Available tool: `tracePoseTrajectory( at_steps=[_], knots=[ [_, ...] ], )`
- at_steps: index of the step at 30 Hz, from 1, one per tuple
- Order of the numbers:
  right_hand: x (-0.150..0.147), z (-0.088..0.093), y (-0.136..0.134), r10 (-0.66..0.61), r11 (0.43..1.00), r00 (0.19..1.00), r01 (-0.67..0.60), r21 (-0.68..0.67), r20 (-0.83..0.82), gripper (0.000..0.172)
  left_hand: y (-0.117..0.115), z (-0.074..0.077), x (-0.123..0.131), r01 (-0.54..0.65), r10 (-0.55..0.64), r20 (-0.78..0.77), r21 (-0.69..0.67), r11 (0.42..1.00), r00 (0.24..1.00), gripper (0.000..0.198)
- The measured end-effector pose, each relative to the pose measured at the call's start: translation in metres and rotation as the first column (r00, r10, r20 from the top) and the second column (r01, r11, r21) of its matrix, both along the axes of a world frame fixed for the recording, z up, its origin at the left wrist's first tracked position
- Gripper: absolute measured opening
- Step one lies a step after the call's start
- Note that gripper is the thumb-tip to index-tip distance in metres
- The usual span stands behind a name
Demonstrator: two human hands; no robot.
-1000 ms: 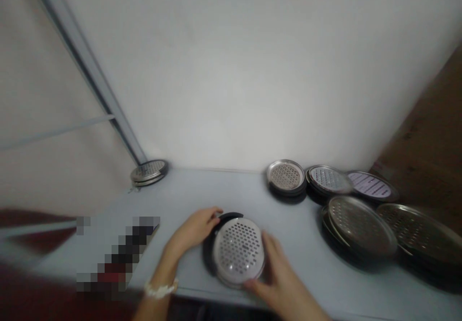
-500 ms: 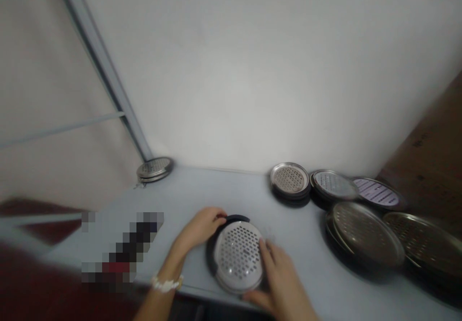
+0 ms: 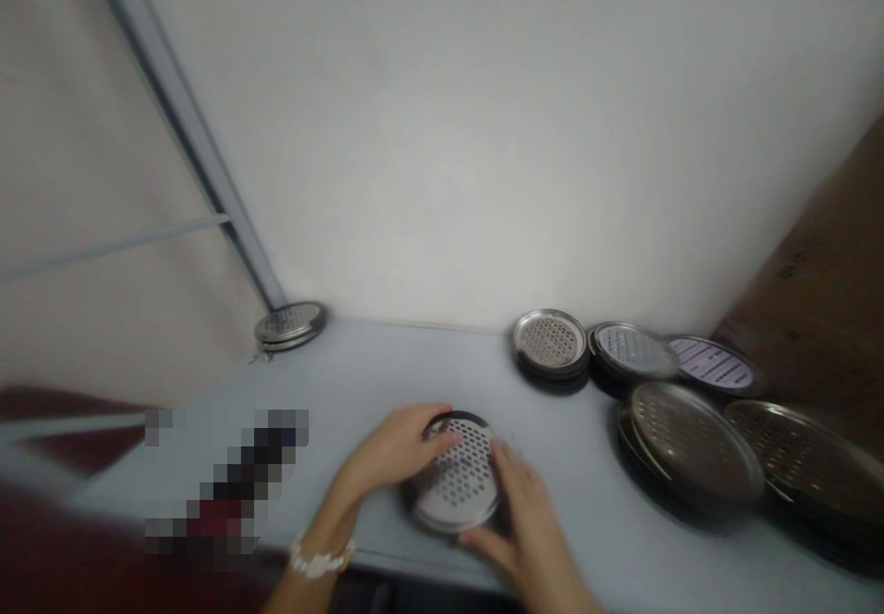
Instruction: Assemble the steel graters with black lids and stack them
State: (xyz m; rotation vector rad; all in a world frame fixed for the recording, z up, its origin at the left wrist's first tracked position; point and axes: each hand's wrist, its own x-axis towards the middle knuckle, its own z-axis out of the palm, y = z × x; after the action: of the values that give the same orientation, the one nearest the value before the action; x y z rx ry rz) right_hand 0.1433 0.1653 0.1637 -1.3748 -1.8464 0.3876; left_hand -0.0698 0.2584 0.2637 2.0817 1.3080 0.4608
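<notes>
Over the perforated steel disc [image 3: 459,494], the hands [image 3: 397,448] have drawn closer together.

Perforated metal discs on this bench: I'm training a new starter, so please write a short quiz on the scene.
1. True or false: the white bracelet is on the wrist of the right hand, which grips the perforated metal disc with the left hand.
2. Where is the small stack of discs? A: at the far left corner of the bench, by the metal strip. B: against a brown board.
3. How many piles of discs lie towards the bench's right end?

Key: 1 false, it is on the left wrist; 2 A; 3 five.
</notes>
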Motion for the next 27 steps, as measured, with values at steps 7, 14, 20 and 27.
tracePoseTrajectory(
  at_steps=[7, 14, 20, 27],
  knots=[
    [0.03, 0.034, 0.006, -0.236, 0.971, 0.956, 0.225, -0.081, -0.176, 0.064, -0.021, 0.019, 0.012, 0.327, -0.301, 0.238, -0.08, 0.942, 0.923, 0.086],
    [0.037, 0.037, 0.011, -0.16, 0.98, 0.944, 0.116, -0.164, -0.288, 0.059, -0.014, 0.019, 0.006, 0.007, 0.009, 0.225, -0.068, 0.998, 0.974, 0.031],
    [0.038, 0.029, 0.006, -0.108, 0.975, 0.961, 0.052, -0.214, -0.256, 0.062, 0.001, 0.006, -0.01, -0.08, 0.109, 0.226, -0.132, 0.988, 0.968, 0.035],
    [0.045, 0.027, 0.009, -0.106, 0.99, 0.99, 0.096, -0.102, -0.094, 0.051, 0.01, -0.009, -0.024, -0.171, 0.171, 0.061, -0.013, 0.985, 0.983, 0.038]
  ],
)
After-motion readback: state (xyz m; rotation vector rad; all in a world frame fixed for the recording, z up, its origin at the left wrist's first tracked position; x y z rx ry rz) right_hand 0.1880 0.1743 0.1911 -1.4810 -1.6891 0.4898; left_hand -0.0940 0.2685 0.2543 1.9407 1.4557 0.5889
